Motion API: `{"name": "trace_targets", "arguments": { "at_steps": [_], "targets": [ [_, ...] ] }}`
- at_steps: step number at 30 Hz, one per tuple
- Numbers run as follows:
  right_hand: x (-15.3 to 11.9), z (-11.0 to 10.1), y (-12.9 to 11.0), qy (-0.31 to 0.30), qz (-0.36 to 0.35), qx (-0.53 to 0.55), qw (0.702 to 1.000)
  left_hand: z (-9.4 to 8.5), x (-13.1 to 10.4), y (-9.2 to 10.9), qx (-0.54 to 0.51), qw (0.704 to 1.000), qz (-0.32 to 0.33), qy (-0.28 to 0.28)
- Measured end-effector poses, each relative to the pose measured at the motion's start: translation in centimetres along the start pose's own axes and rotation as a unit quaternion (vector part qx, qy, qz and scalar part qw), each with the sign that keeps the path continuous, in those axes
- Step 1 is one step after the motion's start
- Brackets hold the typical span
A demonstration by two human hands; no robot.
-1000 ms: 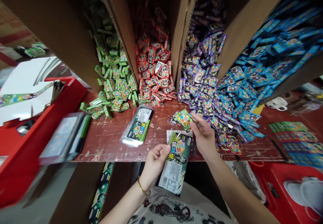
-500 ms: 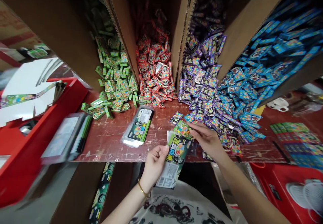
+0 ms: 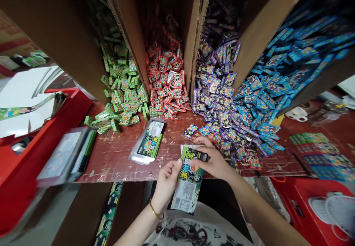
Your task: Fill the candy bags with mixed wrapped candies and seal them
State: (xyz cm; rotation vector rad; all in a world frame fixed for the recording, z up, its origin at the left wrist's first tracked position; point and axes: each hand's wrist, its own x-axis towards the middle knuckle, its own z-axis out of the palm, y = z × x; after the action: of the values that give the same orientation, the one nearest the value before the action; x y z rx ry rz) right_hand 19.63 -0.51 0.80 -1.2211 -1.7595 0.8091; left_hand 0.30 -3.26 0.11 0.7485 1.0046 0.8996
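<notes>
A printed candy bag [image 3: 188, 181], black and green with a pale label at its lower end, slants over the table's front edge. My left hand [image 3: 169, 176] pinches its left side between thumb and fingers. At the bag's top right my right hand [image 3: 212, 161] is closed around it, thumb across the front and other fingers partly hidden. Whether a small packet is also under that hand I cannot tell. Left of the hands, a similar bag [image 3: 151, 140] in clear plastic lies flat. One purple candy packet [image 3: 190, 130] lies just beyond my right hand.
Cardboard dividers [image 3: 191, 35] separate heaps of green packets [image 3: 124, 91], red packets [image 3: 169, 87], purple packets [image 3: 219, 91] and blue packets [image 3: 257, 94]. A red tray [image 3: 63, 116] and stacked plastic sleeves [image 3: 66, 153] stand left. Flat coloured rows of packets [image 3: 321, 153] lie right.
My right hand has moved left and down onto the bag's upper part. The green packet it held over the bag's top no longer shows. The view has shifted slightly.
</notes>
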Motion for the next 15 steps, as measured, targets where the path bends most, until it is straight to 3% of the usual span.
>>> {"name": "trace_targets", "arguments": {
  "at_steps": [6,8,11,15],
  "targets": [
    [1.4,1.4,0.0,-0.033,-0.030,0.017,0.999,-0.7,0.9,0.2,0.039,0.999,0.025,-0.016],
    [3.0,1.2,1.8,-0.003,-0.002,-0.024,1.000,-1.4,1.6,0.4,0.064,0.996,0.055,0.009],
    [6.0,1.4,5.8,0.049,0.109,-0.172,0.978,-2.6,2.4,1.1,0.066,0.989,0.100,0.085],
    [8.6,3.3,9.3,-0.016,0.139,-0.234,0.962,-4.4,2.8,2.2,0.053,0.988,0.113,0.088]
  ]
}}
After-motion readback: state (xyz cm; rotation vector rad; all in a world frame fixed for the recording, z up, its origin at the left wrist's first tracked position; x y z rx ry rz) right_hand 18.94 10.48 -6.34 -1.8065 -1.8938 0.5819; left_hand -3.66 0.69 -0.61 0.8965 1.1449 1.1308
